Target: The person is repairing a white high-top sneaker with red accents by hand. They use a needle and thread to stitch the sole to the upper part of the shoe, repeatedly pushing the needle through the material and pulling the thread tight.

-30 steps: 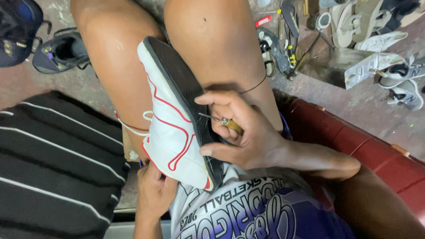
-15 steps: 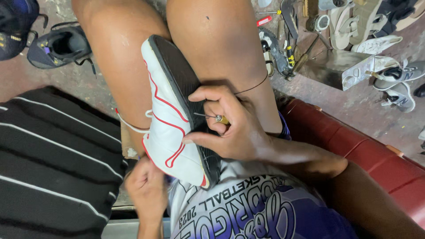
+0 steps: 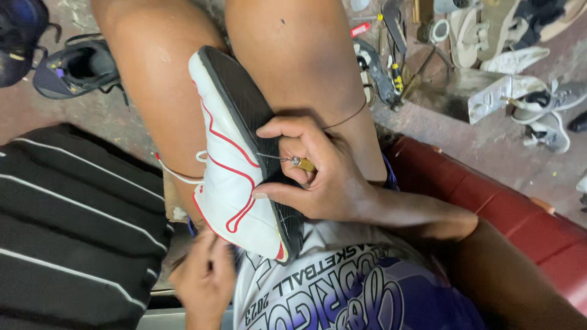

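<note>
At the left a black striped bag [image 3: 67, 214] lies beside one dark shoe [image 3: 76, 70]. The left hand [image 3: 205, 278], blurred, is clenched, seemingly on thread, though I cannot tell. One white shoe with red trim [image 3: 235, 165] stands sole-up between the knees. The right hand [image 3: 318, 174] grasps one awl [image 3: 293, 162]; keep it straight through the sole edge, I judge. Several pale sneakers [image 3: 538, 110] lie right.

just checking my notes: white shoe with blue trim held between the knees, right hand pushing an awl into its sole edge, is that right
Not quite: the head view shows the white shoe has red trim, not blue. The rest holds: it sits between the knees, and the right hand pushes an awl into its sole edge.
</note>
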